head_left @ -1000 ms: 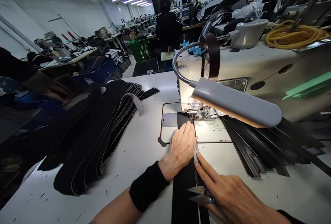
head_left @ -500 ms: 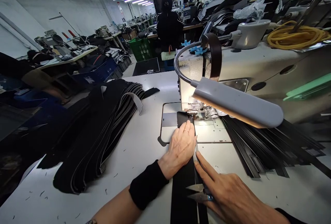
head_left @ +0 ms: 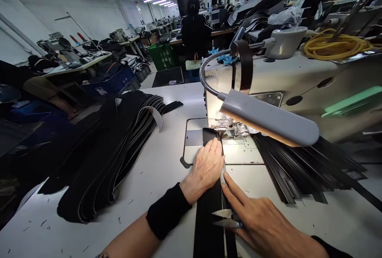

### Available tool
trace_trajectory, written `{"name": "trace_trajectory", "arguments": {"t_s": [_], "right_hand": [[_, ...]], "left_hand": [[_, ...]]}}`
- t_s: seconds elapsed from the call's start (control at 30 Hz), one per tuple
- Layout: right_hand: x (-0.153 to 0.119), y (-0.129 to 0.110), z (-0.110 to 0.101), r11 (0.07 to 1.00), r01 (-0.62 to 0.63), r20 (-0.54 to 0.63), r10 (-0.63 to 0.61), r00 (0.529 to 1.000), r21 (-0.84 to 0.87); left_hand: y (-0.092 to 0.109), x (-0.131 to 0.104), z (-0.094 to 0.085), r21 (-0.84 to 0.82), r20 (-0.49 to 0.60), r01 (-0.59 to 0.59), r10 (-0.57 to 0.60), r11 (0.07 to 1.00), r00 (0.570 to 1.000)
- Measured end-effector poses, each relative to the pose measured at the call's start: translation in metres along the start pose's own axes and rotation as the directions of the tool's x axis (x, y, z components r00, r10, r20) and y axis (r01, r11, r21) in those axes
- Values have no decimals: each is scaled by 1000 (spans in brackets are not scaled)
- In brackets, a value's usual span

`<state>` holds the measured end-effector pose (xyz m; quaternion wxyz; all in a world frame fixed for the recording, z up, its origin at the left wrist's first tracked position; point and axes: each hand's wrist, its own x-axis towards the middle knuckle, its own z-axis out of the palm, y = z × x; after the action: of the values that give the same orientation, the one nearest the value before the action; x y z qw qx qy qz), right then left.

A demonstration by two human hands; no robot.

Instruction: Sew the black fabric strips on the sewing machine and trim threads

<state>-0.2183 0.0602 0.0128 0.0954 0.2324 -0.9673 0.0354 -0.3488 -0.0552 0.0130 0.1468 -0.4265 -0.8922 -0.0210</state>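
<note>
A long black fabric piece (head_left: 208, 226) runs up the table to the lit needle area (head_left: 227, 127) of the sewing machine. My left hand (head_left: 208, 165) lies flat on it just before the presser foot, fingers stretched forward. A narrow black strip (head_left: 230, 242) lies along the fabric's right edge. My right hand (head_left: 259, 214) rests with its index and middle fingertips on that edge, behind the left hand. Thread snips (head_left: 225, 219) are tucked in the right hand, their two pointed blades sticking out to the left over the fabric. Part of the snips is hidden by the palm.
On the left lies a stack of black fabric pieces (head_left: 119, 150). Several black strips (head_left: 286, 166) fan out at the right, under a grey lamp (head_left: 268, 117). Yellow tubing (head_left: 336, 45) is coiled on the machine. A person (head_left: 194, 27) sits farther back near a green crate (head_left: 162, 57).
The whole view has shifted slightly. Both hands stay in nearly the same place on the fabric, and the snips are still in my right hand.
</note>
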Motion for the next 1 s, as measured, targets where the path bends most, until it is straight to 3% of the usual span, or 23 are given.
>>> {"name": "trace_trajectory", "arguments": {"t_s": [0.13, 0.37, 0.53, 0.77, 0.87, 1.0], "right_hand": [[1, 3, 0, 1000, -29, 74, 28, 997, 9], [-2, -3, -2, 1000, 30, -68, -30, 997, 6], [-2, -7, -4, 999, 30, -64, -32, 997, -35], [0, -7, -1, 998, 47, -76, -51, 996, -52], [-2, -8, 1, 996, 48, -89, -55, 995, -78], [-3, -6, 7, 996, 60, -178, -71, 981, -71]], "left_hand": [[-3, 4, 2, -26, 34, 27, -26, 999, 999], [1, -2, -2, -15, 40, 4, -3, 1000, 999], [2, -6, -5, -2, 11, -7, 7, 1000, 1000], [4, -1, -4, -41, 60, 30, -27, 999, 998], [-6, -9, -14, -149, 75, 4, 8, 989, 997], [-36, -37, -40, -324, 133, -129, 181, 937, 975]]}}
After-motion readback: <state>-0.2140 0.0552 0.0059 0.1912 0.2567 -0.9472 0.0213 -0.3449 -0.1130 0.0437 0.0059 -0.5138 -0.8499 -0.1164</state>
